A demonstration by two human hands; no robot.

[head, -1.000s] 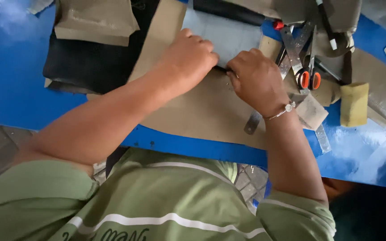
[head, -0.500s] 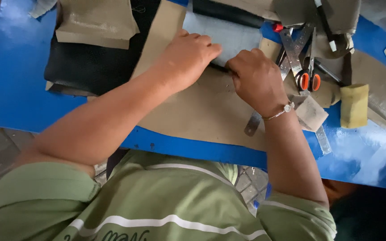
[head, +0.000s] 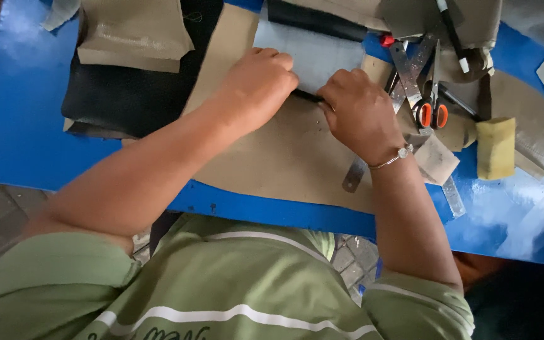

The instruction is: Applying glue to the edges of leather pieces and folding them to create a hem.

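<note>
**Two hands pinning a grey panel on a tan sheet**

The left hand (head: pixel 256 85) lies knuckles-up at the centre top of the frame, fingers curled down onto the lower edge of a pale grey panel (head: pixel 319 53). The right hand (head: pixel 360 113) sits just beside it, to the right, closed in a narrow grip around a thin dark tool (head: pixel 306 96) whose tip shows in the gap between the two hands. What kind of tool it is cannot be told; most of it is hidden in the fist.

The grey panel rests on a large tan sheet (head: pixel 278 157) that covers the middle of the blue table (head: pixel 14 126). A black textured piece (head: pixel 127 94) lies in the upper left. Orange-handled scissors (head: pixel 432 94) and a metal ruler (head: pixel 354 176) lie near the right wrist; a yellow sponge block (head: pixel 495 148) sits at the right edge.

Risk, as judged from this position:
- The tool tip works close to the left fingertips. A slip toward them could nick a finger.
- If left-hand pressure eases, the panel may shift on the tan sheet and the line may wander.
- The right forearm passes over the ruler and may knock it.
</note>
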